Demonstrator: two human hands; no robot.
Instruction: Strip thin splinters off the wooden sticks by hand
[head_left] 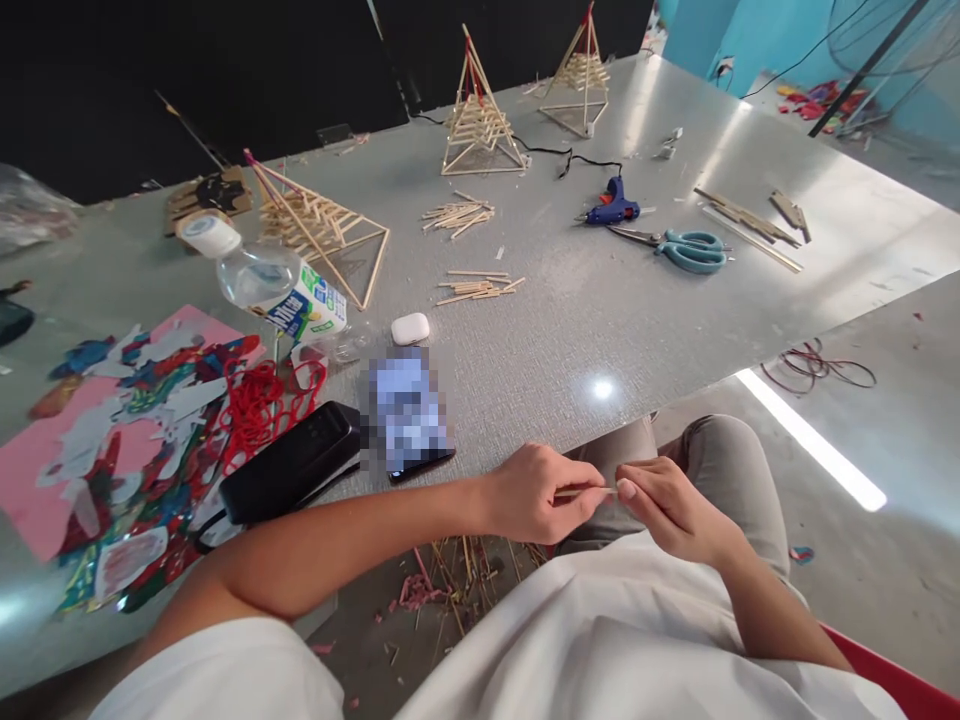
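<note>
My left hand (541,492) and my right hand (675,503) meet over my lap, just off the table's front edge. Between them runs a thin wooden stick (577,492), pinched in the fingers of both hands; its right end is hidden by the right fingers. On the table lie two small piles of similar sticks, a nearer pile (480,288) and a farther pile (457,214). Stick-built pyramid frames stand behind: one at the left (322,225), one in the middle (480,130) and one at the far right (581,80).
A phone (409,410), a white earbud case (410,329), a black case (292,460) and a plastic bottle (262,280) occupy the left side. Red cord (259,410) lies over colourful scraps. A blue glue gun (613,205), scissors (694,252) and wooden strips (750,220) lie toward the right.
</note>
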